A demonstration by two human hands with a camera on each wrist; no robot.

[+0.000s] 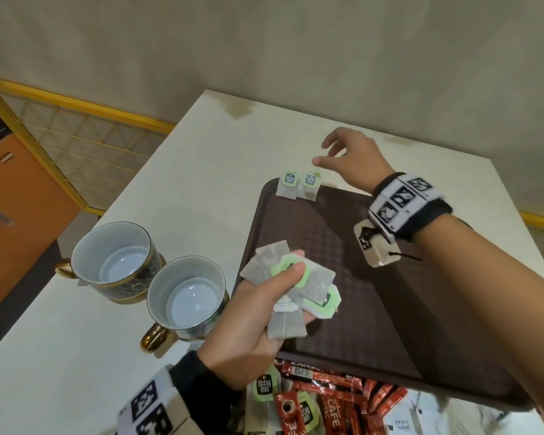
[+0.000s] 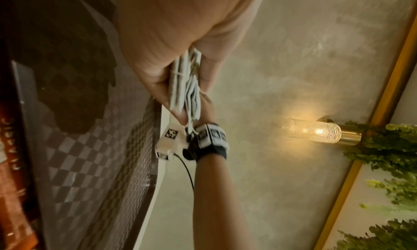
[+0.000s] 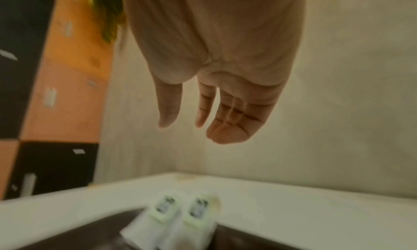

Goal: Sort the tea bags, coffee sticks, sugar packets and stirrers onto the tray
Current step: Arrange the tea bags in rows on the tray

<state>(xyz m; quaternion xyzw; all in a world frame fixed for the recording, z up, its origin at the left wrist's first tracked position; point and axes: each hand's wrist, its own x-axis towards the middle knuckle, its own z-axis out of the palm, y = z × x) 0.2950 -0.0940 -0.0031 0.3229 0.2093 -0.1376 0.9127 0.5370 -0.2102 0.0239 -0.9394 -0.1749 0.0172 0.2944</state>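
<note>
Nearest, below the tray (image 1: 421,324): a heap of red coffee sticks (image 1: 336,400), sugar packets (image 1: 402,419) and loose tea bags (image 1: 266,390) on the pale surface (image 1: 201,183). Over the tray's near left corner: left hand (image 1: 258,318), thumb pressed down on a fan of tea bags (image 1: 291,282). Left of the tray: two empty cups (image 1: 148,277). At the tray's far left corner: two placed tea bags (image 1: 299,185) side by side. Just beyond them: right hand (image 1: 352,161), fingers loose and spread, holding nothing.

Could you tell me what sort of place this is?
Probably a café or hotel refreshment corner: gold-handled cups beside a brown serving tray, a decorative wall lamp, and orange cabinets.
</note>
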